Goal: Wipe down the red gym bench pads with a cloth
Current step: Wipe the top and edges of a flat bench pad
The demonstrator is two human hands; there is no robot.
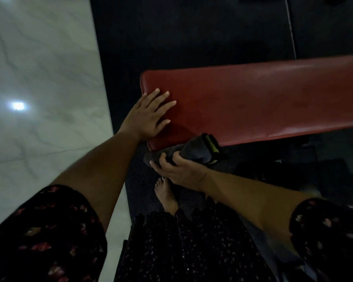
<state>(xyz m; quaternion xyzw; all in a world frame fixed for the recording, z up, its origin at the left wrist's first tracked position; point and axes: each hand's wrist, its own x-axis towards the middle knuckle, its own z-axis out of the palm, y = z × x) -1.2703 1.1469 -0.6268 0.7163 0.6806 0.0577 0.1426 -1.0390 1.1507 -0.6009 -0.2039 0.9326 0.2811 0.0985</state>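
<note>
A long red bench pad (253, 102) runs from the middle of the view out past the right edge. My left hand (149, 115) lies flat on its near left end, fingers straight and spread. My right hand (181, 169) grips a dark grey cloth (192, 151) just below the pad's front edge, near its left corner. The cloth touches the pad's lower edge there. Part of the cloth is hidden under my fingers.
A black piece with a yellow-green stripe (212, 145) sits under the pad's front edge beside the cloth. Black rubber flooring (171, 37) surrounds the bench; white marbled tile (39, 78) lies to the left. My bare foot (165, 196) stands on the mat below the cloth.
</note>
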